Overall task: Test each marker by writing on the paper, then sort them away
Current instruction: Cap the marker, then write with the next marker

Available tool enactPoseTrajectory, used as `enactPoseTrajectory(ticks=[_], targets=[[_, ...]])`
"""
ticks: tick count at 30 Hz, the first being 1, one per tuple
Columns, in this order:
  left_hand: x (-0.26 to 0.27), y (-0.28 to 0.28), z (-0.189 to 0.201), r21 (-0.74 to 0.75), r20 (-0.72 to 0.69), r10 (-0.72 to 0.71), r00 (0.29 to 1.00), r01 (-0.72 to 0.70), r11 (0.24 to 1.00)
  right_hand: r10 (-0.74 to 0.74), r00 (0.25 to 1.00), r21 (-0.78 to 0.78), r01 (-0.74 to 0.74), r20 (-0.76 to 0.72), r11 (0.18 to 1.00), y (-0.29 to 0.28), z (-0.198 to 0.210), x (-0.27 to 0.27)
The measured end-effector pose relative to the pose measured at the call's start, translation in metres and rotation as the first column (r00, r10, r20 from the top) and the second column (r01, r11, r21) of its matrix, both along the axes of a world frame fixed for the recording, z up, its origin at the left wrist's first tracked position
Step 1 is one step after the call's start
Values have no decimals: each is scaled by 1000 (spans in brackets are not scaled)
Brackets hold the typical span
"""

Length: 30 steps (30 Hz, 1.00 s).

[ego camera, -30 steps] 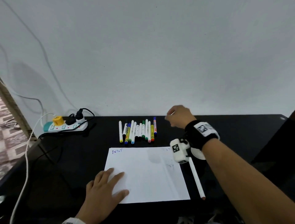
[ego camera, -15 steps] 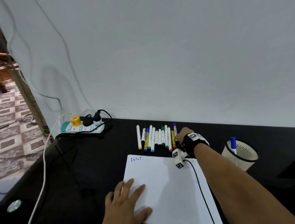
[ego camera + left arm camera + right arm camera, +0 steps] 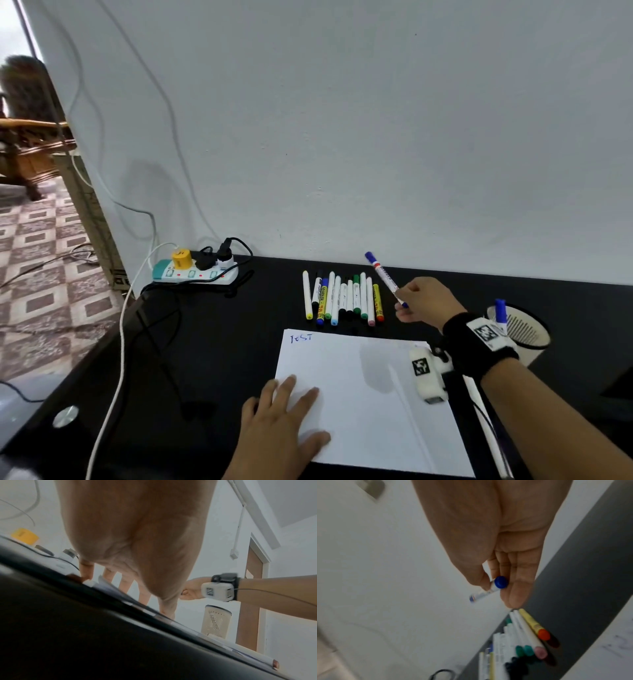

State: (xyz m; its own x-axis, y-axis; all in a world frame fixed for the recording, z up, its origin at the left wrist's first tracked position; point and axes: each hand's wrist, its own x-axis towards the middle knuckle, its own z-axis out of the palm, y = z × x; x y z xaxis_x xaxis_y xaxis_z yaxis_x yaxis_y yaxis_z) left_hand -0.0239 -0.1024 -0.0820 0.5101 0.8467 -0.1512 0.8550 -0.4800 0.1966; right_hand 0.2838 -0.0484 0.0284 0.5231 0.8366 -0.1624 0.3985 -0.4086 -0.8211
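Now the right hand (image 3: 423, 301) pinches a blue-capped marker (image 3: 382, 274) in the air, just right of the row of markers (image 3: 342, 299) on the black table (image 3: 212, 342). The left hand (image 3: 281, 421) lies flat, fingers straight, pressing the paper's (image 3: 370, 394) near corner. This looks like the start of the next test: the cap must come off, then the tip goes to the sheet. "Test" is written in blue at the paper's top left; one marker's barrel seems to read "MARKER". A cup (image 3: 527, 334) on the right holds a blue marker.
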Motion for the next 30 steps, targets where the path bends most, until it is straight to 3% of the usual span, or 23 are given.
enactPoseTrajectory(ticks=[3,6,9,12,14,17,20,23,27,30], targets=[[-5,-5,21,22,46,-27,999,26,999,128,991,136,-132,39,982,-47,27,-23],[-10,-10,40,31,230,-25,973,18,999,237,970,206,-243,52,948,-92,51,-49],[-14,-26,69,-52,483,12,876,15,999,349,934,216,-357,78,909,-126,63,-75],[-15,-48,97,-195,582,96,808,24,980,384,918,264,-397,100,879,-148,72,-93],[-19,-62,107,-207,637,131,760,4,978,382,919,309,-394,102,865,-159,81,-99],[-29,-77,121,-143,694,99,713,1,990,447,893,343,-435,49,833,-172,90,-109],[-33,-91,139,-110,699,30,715,65,992,460,887,430,-400,-40,809,-180,91,-120],[-31,-101,152,-127,714,21,699,99,987,488,865,481,-380,-119,790,-185,88,-136],[-31,-110,160,-131,714,-17,700,157,979,612,786,425,-527,-84,736,-190,76,-156],[-35,-111,164,-236,721,22,692,216,947,614,775,466,-494,-147,734,-195,73,-159]])
